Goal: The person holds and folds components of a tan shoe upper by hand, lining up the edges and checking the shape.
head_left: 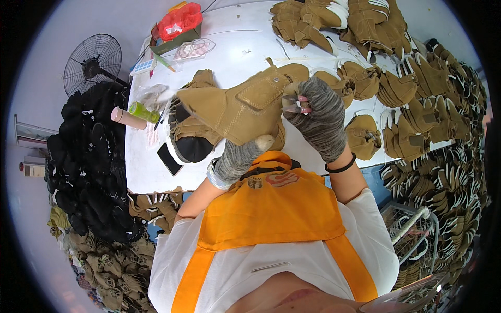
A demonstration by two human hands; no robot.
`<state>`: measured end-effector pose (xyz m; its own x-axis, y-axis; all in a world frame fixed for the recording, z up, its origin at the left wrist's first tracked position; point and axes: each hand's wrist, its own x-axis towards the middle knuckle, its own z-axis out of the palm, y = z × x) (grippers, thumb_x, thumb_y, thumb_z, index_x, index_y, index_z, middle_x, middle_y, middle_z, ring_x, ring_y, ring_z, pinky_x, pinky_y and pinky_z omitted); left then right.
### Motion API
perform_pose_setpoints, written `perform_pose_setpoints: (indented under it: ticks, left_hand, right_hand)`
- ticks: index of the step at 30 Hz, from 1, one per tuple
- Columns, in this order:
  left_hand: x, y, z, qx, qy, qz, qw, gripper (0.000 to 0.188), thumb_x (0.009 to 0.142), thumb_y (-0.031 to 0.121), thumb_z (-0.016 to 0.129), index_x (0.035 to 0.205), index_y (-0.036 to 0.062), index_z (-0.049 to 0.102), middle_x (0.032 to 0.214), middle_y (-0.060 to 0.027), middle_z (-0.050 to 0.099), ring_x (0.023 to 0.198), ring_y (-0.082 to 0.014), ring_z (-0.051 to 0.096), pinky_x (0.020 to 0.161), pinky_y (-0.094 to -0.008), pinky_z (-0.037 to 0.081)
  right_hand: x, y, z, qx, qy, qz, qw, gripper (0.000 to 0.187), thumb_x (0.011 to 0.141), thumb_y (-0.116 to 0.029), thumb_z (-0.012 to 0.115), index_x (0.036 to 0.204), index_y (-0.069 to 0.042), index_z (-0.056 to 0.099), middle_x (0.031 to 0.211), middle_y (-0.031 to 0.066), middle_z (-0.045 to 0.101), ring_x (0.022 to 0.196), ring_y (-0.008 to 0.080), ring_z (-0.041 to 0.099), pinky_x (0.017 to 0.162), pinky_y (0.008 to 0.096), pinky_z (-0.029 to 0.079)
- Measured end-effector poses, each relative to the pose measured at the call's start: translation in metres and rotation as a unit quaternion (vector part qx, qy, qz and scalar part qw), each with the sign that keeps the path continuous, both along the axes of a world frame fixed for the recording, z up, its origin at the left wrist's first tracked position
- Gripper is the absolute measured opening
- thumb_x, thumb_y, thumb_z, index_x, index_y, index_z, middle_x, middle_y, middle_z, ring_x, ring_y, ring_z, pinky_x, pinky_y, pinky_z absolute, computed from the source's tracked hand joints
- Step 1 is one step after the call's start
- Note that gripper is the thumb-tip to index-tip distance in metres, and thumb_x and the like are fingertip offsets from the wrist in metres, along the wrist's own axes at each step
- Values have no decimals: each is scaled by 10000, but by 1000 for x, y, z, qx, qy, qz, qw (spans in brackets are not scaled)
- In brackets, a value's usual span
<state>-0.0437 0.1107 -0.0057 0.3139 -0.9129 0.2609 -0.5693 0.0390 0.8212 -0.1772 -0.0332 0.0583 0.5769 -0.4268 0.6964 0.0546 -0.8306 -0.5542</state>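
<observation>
A white counter [235, 49] fills the middle of the room, with a black fan [93, 68] beyond its left edge and a dark heap [94, 161] piled beside that edge. The brown upper [235, 112] is held up over the counter's near half, lying between the two gloved hands, its pointed end toward the left edge and its other end toward the right edge.

The left grip [236, 160] holds the upper from below: the thumb presses at its near side, while the fingers are hidden behind it. Most of the upper extends beyond this grip, toward the far edge and to the left. The right grip [319, 117] is curled narrow around a small metal tool [293, 104], just beside the upper's right end; whether it also pinches the upper, I cannot tell.

Beneath the upper's pointed end lies a stack [195, 138] of brown pieces, with a phone [169, 159] near the counter's near left corner. Two bottles [129, 118] lie by the left edge, a box [177, 41] sits at the far left corner, and rows [399, 86] of brown uppers cover the right side.
</observation>
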Motion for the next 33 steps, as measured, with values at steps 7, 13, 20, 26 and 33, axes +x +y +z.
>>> perform_pose_setpoints:
  ticks: [7,13,20,26,33]
  left_hand:
    - [-8,7,20,-98,512,-41,853,501,818,274,671,1195,-5,496,1148,-125,570,1026,-207,575,875,-325,481]
    - [-2,-1,41,-106,562,-27,820,523,766,185,660,1206,-26,471,1156,-152,560,1044,-256,568,901,-359,476]
    - [7,-8,47,-84,628,-47,772,552,740,131,639,1227,-40,444,1153,-163,553,1058,-277,558,922,-388,469]
    - [10,-7,46,-57,633,-44,771,534,738,127,630,1213,-48,459,1153,-163,554,1048,-285,558,936,-390,457]
    - [9,-10,55,-78,639,-34,764,523,680,75,611,1175,-42,493,1104,-166,581,1026,-286,567,928,-380,456]
  right_hand:
    - [-4,2,-2,261,-3,93,961,196,781,-146,674,923,-33,601,811,25,609,708,147,575,643,258,478]
    - [-19,-30,-27,520,-57,280,805,109,858,-152,579,839,-48,554,724,-28,542,645,145,529,569,266,442]
    - [-18,-22,-20,106,-17,33,994,411,812,-271,667,1157,-71,572,838,36,567,692,160,532,631,273,458]
    - [-21,-25,7,-186,156,-21,970,514,753,-194,657,1252,-158,541,788,93,512,704,270,524,622,353,449]
    - [-17,-25,2,-148,131,-29,980,464,760,-148,647,1217,-180,573,762,94,519,686,269,529,593,363,447]
